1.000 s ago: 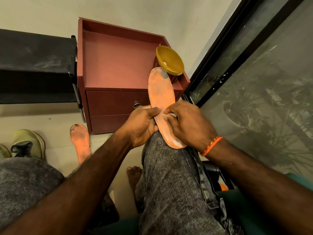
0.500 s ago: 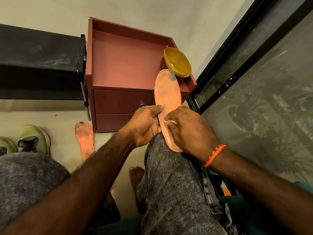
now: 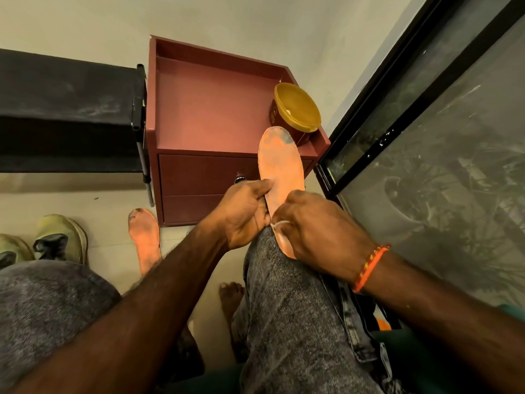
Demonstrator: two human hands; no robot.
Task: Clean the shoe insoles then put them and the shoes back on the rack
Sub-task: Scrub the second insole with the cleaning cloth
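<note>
1. Pale floor (image 3: 113, 200) runs under a plain cream wall (image 3: 255, 21); dim indoor light, corner of a room.
2. Right side: dark-framed glass door (image 3: 443, 132), dusty pane, a potted plant dimly visible through it.
3. Against the wall stands a reddish-brown cabinet (image 3: 210, 115) with a raised rim around its top and two drawer fronts below. A yellow-lidded tub (image 3: 297, 112) sits at the top's right front corner.
4. Left of the cabinet, touching or just beside it: a black rack (image 3: 65, 109) with a dusty top shelf.
5. Person seated, grey jeans; right knee (image 3: 284, 280) raised at centre, bare foot on the floor below.
6. Orange insole (image 3: 281, 169) rests heel-end on the right knee, toe end pointing up toward the tub, grey grime at the toe.
7. Left hand (image 3: 244, 214) grips the insole's left edge, thumb on the upper face, fingers curled behind.
8. Right hand (image 3: 315, 231) pinches a small whitish wipe (image 3: 279, 223) and presses it on the insole's lower part. Orange thread band on that wrist.
9. Second insole (image 3: 143, 237) lies flat on the floor, just in front of the cabinet's left corner, soiled at the toe.
10. Two olive shoes (image 3: 61, 240) sit on the floor at the left edge, below the rack.
</note>
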